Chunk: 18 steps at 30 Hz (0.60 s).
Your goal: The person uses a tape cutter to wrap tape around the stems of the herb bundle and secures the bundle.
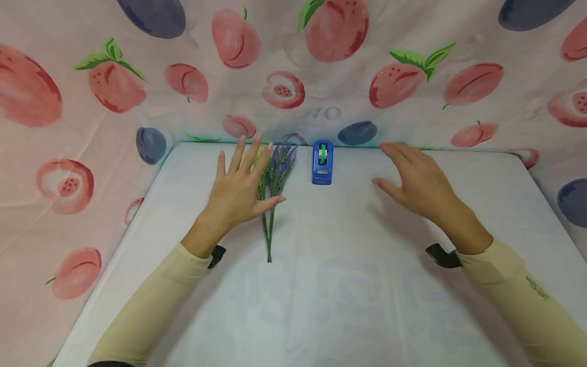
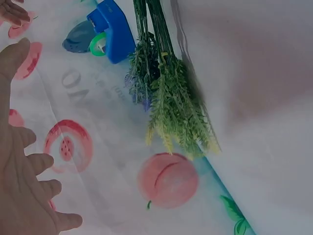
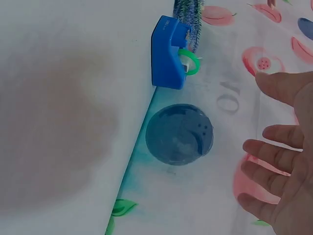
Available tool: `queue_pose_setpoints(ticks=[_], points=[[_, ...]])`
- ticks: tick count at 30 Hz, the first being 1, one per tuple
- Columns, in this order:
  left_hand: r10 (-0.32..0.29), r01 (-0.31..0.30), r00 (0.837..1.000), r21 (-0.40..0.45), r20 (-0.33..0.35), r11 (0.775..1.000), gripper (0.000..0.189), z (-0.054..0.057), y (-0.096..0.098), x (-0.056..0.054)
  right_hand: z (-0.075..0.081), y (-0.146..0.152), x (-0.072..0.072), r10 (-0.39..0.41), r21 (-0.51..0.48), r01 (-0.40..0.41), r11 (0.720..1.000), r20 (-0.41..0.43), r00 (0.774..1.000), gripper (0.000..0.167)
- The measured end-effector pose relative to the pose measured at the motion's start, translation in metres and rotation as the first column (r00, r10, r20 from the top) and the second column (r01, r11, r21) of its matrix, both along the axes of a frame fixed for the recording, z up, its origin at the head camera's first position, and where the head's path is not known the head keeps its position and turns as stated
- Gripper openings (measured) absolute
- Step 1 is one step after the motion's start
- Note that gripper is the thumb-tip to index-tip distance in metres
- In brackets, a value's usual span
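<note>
Nearest the wearer, two beige long sleeves, the left sleeve (image 1: 147, 306) and the right sleeve (image 1: 518, 295), slant inward over the white-covered tabletop (image 1: 344, 229), each with a black curved piece showing below the wrist. The arms probably angle in this way because both objects lie toward the middle and far side.

The left hand (image 1: 236, 193) is raised, palm down, its fingers straight, spread wide and grasping nothing. The head view puts it across the flowers, but the left wrist view shows it apart from them. The right hand (image 1: 419, 181) is likewise released, thumb apart from gently bent fingers, above the tabletop to the right; both hands seem simply held up, bearing no load.

Beyond the left hand lie two artificial sprays with thin green stems, a purple lavender-like flower (image 1: 283, 165) and a yellow-green leafy flower (image 2: 178, 110). Their stem ends come together toward the wearer, which arguably makes them easy to reach, while the heads fan out toward the far edge.

Right of them, apart and close to that edge, stands a blue plastic tape dispenser (image 1: 322, 177) with a green-cored roll (image 1: 323, 155), presumably set flat for stability.

Behind everything hangs pale pink peach-printed cloth (image 1: 330, 86).
</note>
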<state>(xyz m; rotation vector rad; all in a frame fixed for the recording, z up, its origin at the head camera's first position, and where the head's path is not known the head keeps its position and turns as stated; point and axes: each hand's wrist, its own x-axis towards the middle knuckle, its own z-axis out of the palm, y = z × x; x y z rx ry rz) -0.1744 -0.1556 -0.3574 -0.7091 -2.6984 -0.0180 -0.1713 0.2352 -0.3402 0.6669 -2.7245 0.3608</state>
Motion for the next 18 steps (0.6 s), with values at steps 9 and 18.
queue_pose_setpoints(ticks=[9, 18], points=[[-0.137, 0.143, 0.989, 0.173, -0.048, 0.974, 0.101, -0.002, 0.015, -0.015, 0.004, -0.007, -0.009, -0.025, -0.154, 0.044, 0.987, 0.120, 0.992, 0.050], [-0.205, 0.151, 0.975, 0.406, 0.091, 0.901, 0.089, -0.005, 0.031, -0.024, 0.001, -0.012, -0.020, -0.002, -0.277, 0.049, 0.960, 0.167, 0.986, 0.042]])
